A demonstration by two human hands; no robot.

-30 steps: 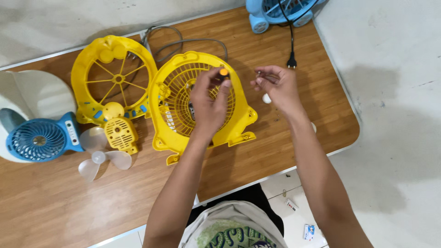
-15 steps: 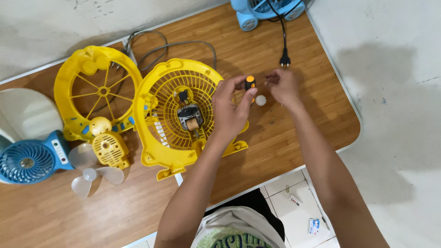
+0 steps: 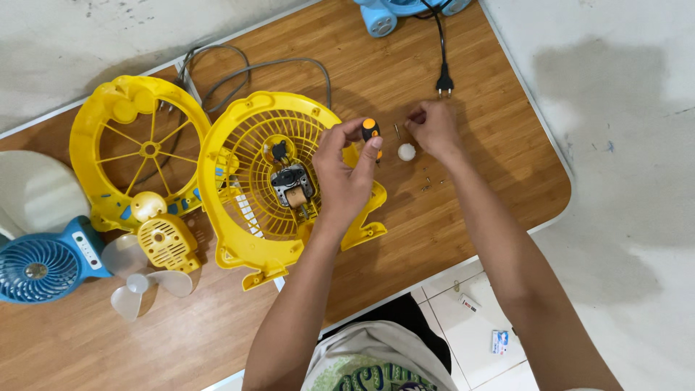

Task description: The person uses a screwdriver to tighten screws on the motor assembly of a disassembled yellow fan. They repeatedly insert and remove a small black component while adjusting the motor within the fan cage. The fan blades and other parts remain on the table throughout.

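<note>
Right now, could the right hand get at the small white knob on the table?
Probably yes. The right hand rests on the table just beside the white knob, with only bare wood between them; the left hand and its screwdriver stay clear.

The blue fan (image 3: pixel 394 11) at the top edge is cut off; the left hand (image 3: pixel 347 170) hides most of the screwdriver (image 3: pixel 371 132).

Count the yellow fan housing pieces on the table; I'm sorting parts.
3: the spoked front grille at left, the rear guard with the motor in the middle, and a small motor cover below the grille.
</note>
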